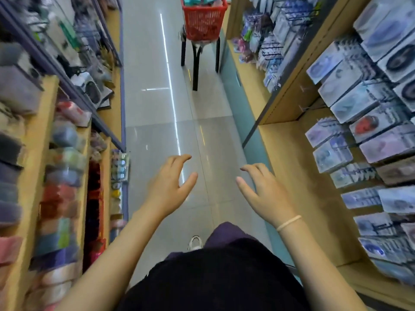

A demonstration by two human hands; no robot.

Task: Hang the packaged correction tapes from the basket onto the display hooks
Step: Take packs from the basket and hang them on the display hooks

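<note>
Down the aisle, the red basket (204, 21) sits on a stool. Your left hand (170, 187) and right hand (262, 189) are loosely spread, empty. Packs likely light, slippery; pinch the card top

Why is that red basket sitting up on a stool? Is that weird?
A little odd, yes. The red basket, full of packages, is perched on a black stool in the aisle. Both hands, left and right, are empty.

Retail shop aisle, stationery-type stock. Wooden shelving (280, 104) both sides, carded packages on display hooks (368, 122) at right, glossy tiled floor (157, 122), red shopping basket (204, 21) on a black stool (197, 61).
</note>
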